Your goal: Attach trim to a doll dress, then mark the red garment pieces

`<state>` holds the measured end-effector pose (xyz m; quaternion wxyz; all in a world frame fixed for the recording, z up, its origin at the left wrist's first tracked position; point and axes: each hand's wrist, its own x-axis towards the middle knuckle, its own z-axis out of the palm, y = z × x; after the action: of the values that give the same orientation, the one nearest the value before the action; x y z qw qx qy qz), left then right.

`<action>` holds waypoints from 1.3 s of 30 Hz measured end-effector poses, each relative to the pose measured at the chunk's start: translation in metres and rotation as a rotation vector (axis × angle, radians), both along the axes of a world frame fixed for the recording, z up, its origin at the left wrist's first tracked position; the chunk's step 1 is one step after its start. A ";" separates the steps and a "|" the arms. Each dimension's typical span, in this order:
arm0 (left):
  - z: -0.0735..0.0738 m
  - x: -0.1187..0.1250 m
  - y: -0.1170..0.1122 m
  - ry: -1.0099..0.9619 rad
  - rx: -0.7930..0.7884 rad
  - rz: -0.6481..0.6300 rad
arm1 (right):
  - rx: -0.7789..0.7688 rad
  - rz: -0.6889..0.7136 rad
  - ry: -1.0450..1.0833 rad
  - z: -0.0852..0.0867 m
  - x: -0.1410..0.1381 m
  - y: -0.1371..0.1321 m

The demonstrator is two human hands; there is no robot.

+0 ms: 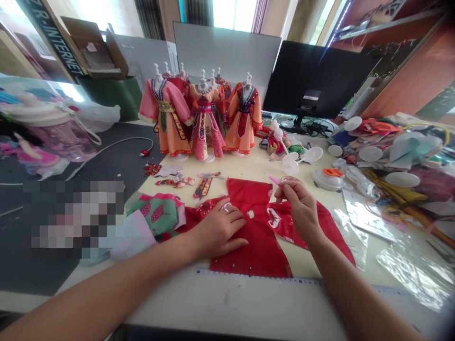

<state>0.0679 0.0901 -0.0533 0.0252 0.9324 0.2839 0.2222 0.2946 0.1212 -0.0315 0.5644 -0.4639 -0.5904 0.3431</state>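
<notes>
2 bare hands are at a red garment lying flat on the pale table. The left hand rests on it, fingers loosely spread; the garment's body extends right of them, its long axis running near to far. The right hand, over the right sleeve, pinches a pink pen-like tool by the body's far right edge. Beyond stand a cardboard box left, robes on white forms mid-table, a black monitor right.

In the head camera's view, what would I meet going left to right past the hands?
Green patterned cloth, left hand resting on red cloth, slim pink stick, right hand holding that stick, orange piece on something white and round.
</notes>
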 end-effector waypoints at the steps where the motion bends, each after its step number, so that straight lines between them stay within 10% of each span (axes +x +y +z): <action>1: 0.000 0.000 0.000 0.000 0.002 -0.003 | 0.004 -0.012 -0.031 -0.001 0.000 0.000; 13: -0.006 -0.011 0.000 -0.055 0.027 -0.019 | 0.094 -0.186 -0.220 0.024 0.012 0.026; 23: -0.004 -0.012 0.001 -0.057 -0.022 -0.071 | 0.002 -0.160 -0.401 -0.011 0.003 0.096; 39: -0.004 -0.013 0.000 -0.086 -0.028 -0.084 | -0.023 -0.105 -0.310 -0.012 -0.006 0.103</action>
<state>0.0548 0.0900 -0.0574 0.0597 0.9327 0.2459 0.2570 0.2891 0.2238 -0.0431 0.4784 -0.5481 -0.6412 0.2441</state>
